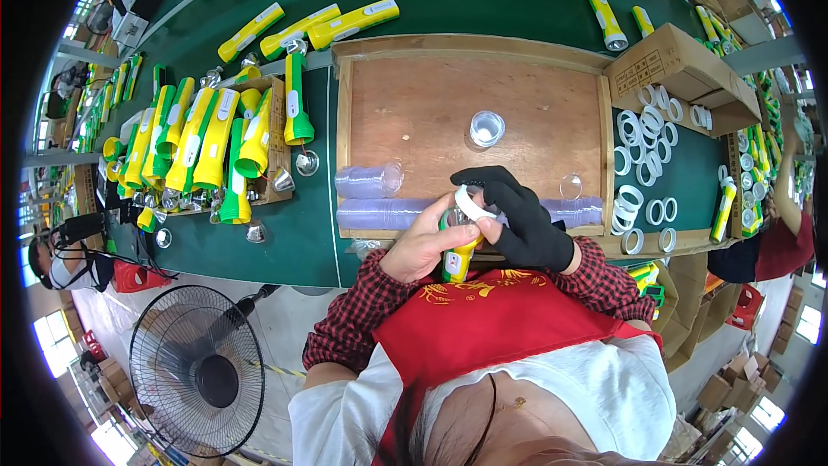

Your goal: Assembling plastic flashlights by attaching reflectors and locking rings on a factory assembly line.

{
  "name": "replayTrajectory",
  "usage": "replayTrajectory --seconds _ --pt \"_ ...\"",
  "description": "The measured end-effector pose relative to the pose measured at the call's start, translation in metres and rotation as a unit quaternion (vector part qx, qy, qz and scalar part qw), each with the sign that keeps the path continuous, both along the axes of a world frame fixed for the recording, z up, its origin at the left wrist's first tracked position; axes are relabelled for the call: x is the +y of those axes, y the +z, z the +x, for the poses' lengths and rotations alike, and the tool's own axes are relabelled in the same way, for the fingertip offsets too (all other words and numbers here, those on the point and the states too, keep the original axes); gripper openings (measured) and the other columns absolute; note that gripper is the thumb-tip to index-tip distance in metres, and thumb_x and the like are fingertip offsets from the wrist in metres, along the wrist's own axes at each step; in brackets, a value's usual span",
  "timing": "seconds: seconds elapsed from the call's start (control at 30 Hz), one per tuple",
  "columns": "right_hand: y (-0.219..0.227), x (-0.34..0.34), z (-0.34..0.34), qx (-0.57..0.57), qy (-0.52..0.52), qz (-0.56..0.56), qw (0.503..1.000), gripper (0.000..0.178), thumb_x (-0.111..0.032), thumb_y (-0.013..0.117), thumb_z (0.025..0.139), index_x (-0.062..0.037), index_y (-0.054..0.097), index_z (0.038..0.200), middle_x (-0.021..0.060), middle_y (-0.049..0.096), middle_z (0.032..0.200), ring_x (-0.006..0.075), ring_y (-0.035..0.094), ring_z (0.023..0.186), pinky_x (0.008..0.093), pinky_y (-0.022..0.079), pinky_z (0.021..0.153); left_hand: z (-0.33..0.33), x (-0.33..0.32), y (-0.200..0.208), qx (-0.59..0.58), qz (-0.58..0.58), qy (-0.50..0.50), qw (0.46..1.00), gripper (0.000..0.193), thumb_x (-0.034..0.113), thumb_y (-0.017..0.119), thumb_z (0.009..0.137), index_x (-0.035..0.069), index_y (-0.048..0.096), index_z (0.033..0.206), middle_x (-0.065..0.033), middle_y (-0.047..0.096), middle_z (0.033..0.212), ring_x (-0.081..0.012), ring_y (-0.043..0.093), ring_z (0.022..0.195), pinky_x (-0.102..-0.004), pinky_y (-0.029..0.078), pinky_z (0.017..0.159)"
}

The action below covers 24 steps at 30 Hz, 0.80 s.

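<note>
Close to my body, at the near edge of a wooden tray (pixel 414 103), my bare left hand (pixel 414 250) is closed around a yellow and green flashlight (pixel 457 264) whose head points up and away from me. My right hand (pixel 526 229), in a black glove, pinches a white ring (pixel 471 204) at the flashlight's head. Whether the ring is seated on the head cannot be told, since fingers cover part of it. Long stacks of clear lenses (pixel 388 212) lie along the tray's near side behind my hands. A clear round piece (pixel 487 129) stands mid-tray, and one loose lens (pixel 571 186) lies right.
Several flashlights (pixel 203 138) fill a box at left, with loose reflectors (pixel 307 162) nearby. White rings (pixel 642 142) are scattered at right beside a cardboard box (pixel 681 73). More flashlights (pixel 354 22) lie beyond the tray. A fan (pixel 198 371) stands lower left. Another person (pixel 785 233) is at far right.
</note>
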State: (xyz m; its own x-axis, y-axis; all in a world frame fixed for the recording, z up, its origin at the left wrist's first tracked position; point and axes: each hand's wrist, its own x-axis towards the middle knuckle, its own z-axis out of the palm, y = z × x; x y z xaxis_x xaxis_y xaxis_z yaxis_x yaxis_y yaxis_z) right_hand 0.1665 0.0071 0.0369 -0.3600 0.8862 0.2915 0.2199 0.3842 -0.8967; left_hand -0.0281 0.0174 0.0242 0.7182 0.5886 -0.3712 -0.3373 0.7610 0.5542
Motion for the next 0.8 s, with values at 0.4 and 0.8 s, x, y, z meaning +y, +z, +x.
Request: replayTrajectory --seconds 0.4,0.8 --pt "-0.007 -0.017 -0.012 -0.074 0.019 0.141 0.987 0.015 -0.010 0.059 0.086 0.0004 0.054 0.095 0.0226 0.058 0.120 0.0387 0.061 0.104 0.0423 0.050 0.089 0.003 -0.010 -0.026 -0.039 0.127 -0.007 0.991 0.084 0.038 0.076 0.082 0.001 0.031 0.142 -0.0085 0.048 0.130 -0.0176 0.047 0.122 -0.0314 0.038 0.105" --pt "0.032 0.012 0.013 -0.027 -0.152 0.043 0.987 0.028 -0.009 0.064 0.086 0.0005 0.052 0.110 0.0157 0.059 0.123 0.0196 0.059 0.102 0.0317 0.047 0.086 0.030 0.013 0.009 0.283 0.413 -0.067 0.863 0.056 0.020 0.076 0.078 -0.001 0.045 0.119 -0.0114 0.061 0.102 -0.0197 0.064 0.085 -0.0317 0.051 0.076"
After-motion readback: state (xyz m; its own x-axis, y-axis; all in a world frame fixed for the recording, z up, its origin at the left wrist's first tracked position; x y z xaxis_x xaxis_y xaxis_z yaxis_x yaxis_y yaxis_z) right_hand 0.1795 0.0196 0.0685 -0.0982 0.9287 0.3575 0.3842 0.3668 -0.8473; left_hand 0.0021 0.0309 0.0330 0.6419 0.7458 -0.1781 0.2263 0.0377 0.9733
